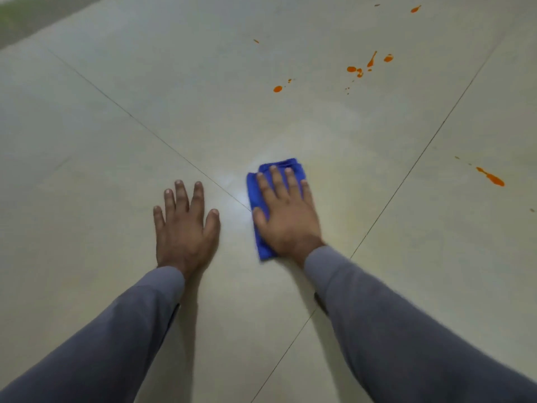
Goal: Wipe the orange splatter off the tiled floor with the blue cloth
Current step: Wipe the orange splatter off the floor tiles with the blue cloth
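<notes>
A folded blue cloth lies flat on the pale tiled floor near the middle of the view. My right hand presses down on it with straight, spread fingers. My left hand rests flat on the bare tile to the left of the cloth, fingers spread. Orange splatter dots the floor far ahead to the right, well beyond the cloth. Another orange streak lies out to the right. A faint yellowish smear shows on the tile just right of the cloth.
Thin grout lines cross the floor and meet near the cloth. A small orange drop sits at the top right. A darker strip borders the floor at the top left.
</notes>
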